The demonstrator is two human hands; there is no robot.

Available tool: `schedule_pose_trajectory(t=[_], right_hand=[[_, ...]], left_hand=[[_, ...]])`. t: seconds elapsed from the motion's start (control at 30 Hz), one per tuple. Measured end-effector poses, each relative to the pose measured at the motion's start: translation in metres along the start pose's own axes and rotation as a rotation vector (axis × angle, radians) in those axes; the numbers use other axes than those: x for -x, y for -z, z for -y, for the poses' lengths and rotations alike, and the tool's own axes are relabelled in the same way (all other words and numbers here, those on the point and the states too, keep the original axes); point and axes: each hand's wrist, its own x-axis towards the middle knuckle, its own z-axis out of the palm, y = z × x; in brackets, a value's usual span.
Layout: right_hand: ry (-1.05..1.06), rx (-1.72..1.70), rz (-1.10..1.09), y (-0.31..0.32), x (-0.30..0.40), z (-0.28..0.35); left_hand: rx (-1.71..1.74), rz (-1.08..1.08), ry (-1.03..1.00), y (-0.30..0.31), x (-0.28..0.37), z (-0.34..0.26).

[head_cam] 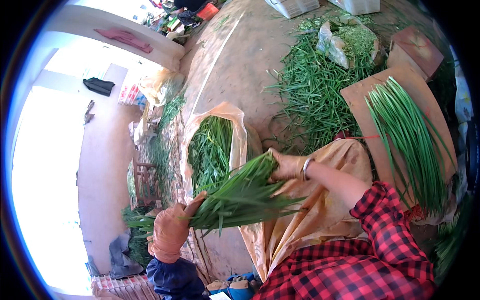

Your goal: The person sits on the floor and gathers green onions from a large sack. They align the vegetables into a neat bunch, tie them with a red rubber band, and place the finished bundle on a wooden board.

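Observation:
My left hand, in an orange glove below a dark blue sleeve, grips a bunch of long green leafy stalks near one end. The bunch stretches to the right, partly blurred, over a tan apron. My right hand, with a metal bracelet at the wrist, closes on leaves at the upper right of the bunch. Just beyond my hands stands an open plastic bag filled with similar leaves. At the right, a neat bundle of green stalks lies on a brown board with a red string beside it.
Loose green leaves lie heaped on the floor, with a clear bag of trimmings behind them. A reddish-brown box stands at the upper right. White crates are at the top. A small wooden chair and more leaves are at the left.

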Motion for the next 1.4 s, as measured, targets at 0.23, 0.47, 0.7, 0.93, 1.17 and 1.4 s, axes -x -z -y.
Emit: schedule_pose_trajectory(t=[0.23,0.47,0.7,0.93,1.17,1.4], right_hand=[[-0.225,0.508,-0.034,-0.026,0.019,-0.026],[-0.383,-0.314,-0.650,0.070,0.031,-0.074],[-0.240,-0.948,0.357,-0.065,-0.006,0.072],[0.518,0.487,0.047,-0.118,-0.017,0.018],[0.054,-0.565,0.010,-0.063,-0.006,0.035],[0.280,0.074,0.090,-0.019,-0.017,0.016]], left_hand=[[0.330,0.163,0.243,-0.085,0.091,-0.004],[0.390,0.022,0.423,-0.194,0.173,-0.053],[0.419,-0.105,0.443,-0.203,0.183,-0.063],[0.467,-0.111,0.422,-0.219,0.174,-0.067],[0.551,-0.124,0.472,-0.255,0.186,-0.083],[0.663,-0.137,0.486,-0.267,0.184,-0.086]])
